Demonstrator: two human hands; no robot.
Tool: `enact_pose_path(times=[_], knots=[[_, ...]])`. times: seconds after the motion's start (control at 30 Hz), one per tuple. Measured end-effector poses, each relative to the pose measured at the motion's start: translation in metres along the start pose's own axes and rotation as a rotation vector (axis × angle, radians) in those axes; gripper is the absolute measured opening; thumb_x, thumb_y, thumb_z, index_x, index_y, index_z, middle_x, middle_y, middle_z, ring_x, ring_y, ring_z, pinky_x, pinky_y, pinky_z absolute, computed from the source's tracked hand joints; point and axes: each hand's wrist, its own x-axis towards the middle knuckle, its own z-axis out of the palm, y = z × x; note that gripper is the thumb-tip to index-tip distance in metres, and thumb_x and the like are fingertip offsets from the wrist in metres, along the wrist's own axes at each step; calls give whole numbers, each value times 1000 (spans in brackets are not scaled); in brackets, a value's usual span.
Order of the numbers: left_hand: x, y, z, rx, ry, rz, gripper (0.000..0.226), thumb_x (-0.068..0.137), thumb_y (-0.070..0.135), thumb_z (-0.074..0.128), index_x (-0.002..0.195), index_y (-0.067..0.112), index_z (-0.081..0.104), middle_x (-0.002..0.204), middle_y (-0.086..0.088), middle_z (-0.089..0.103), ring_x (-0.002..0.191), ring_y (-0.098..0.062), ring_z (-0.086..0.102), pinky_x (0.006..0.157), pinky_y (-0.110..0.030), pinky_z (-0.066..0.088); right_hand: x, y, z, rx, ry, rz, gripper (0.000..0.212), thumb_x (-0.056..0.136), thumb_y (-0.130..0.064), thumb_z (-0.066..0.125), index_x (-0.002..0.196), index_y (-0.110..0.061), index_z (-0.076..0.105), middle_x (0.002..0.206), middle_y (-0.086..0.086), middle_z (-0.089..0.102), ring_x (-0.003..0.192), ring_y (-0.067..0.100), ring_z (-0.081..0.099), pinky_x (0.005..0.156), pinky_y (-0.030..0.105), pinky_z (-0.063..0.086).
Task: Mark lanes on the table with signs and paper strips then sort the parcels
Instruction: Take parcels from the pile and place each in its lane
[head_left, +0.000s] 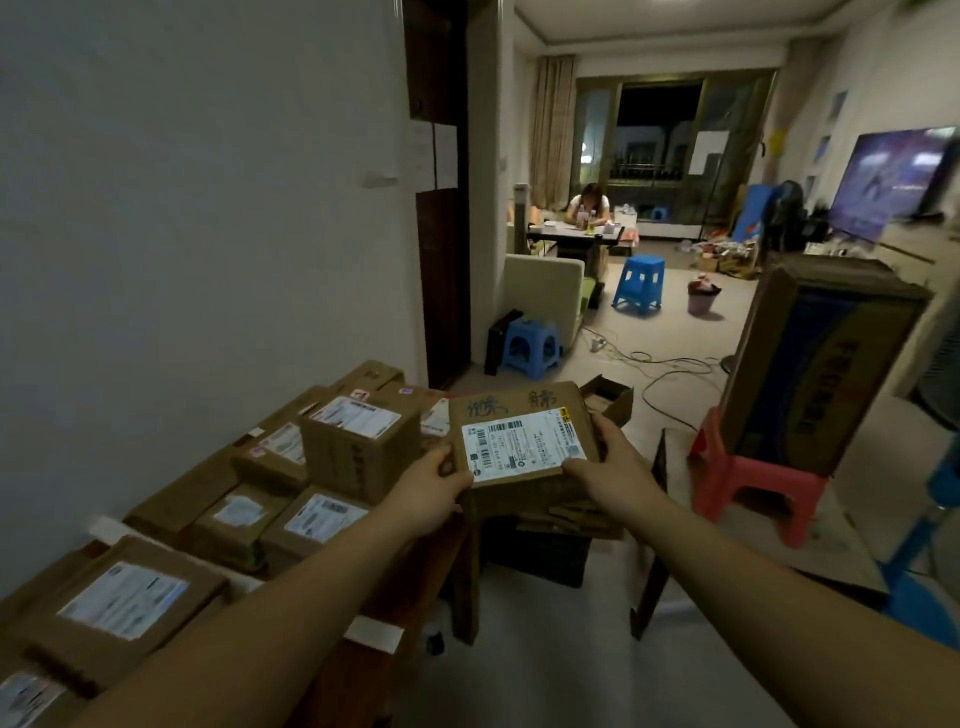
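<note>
Left hand (436, 486) and right hand (610, 462) hold a labelled parcel (519, 441), fingers (605, 428) curled round its edges; stacked parcels (332, 452) lower left, partly cut off.

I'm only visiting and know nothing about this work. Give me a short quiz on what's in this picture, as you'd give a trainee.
1. True or false: the left hand and the right hand both grip the same parcel.
2. The tall box stands on: A a shelf; B a red stool; C a bed.
3. Fill in: the other parcels lie on the table, along the ____.
Key: 1 true; 2 B; 3 wall.
</note>
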Motion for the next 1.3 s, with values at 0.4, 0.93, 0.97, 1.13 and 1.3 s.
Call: enact_pose_path(times=[0.4, 0.93, 0.97, 1.13, 1.3], knots=[[179, 21, 60, -212, 189, -144, 66, 90, 16, 58, 143, 37, 26, 92, 23, 60, 88, -3, 60, 69, -28, 55, 207, 32, -54, -85, -200, -32, 65, 89, -23, 64, 145, -28, 32, 116, -10, 54, 83, -3, 48, 64, 11, 37], [326, -19, -26, -77, 429, -283, 60, 95, 20, 51, 147, 30, 23, 140, -6, 43, 99, -14, 55, 72, -23, 52, 410, 11, 86, -194, -516, -150, 25, 88, -26, 65, 99, -37, 46, 100, -11, 58, 96, 11, 56, 92, 38, 47], [332, -19, -30, -71, 441, -297, 60, 95, 20, 52, 147, 29, 23, 141, -5, 43, 100, -13, 54, 72, -21, 51, 419, 8, 95, -206, -543, -170, 23, 88, -26, 65, 95, -38, 46, 96, -15, 56, 92, 7, 55, 89, 34, 46], [359, -26, -52, -47, 556, -366, 65, 94, 22, 53, 149, 24, 19, 145, -3, 39, 103, -10, 46, 70, -13, 42, 459, -2, 142, -202, -695, -265, 18, 86, -33, 67, 85, -45, 53, 81, -26, 63, 84, -3, 61, 72, 14, 43], [369, -41, -70, -95, 745, -471, 62, 92, 24, 55, 146, 27, 26, 151, -7, 26, 128, -26, 41, 107, -39, 38, 495, 2, 198, -164, -919, -326, 27, 88, -46, 64, 114, -52, 58, 111, -23, 65, 104, 0, 59, 90, 26, 49]])
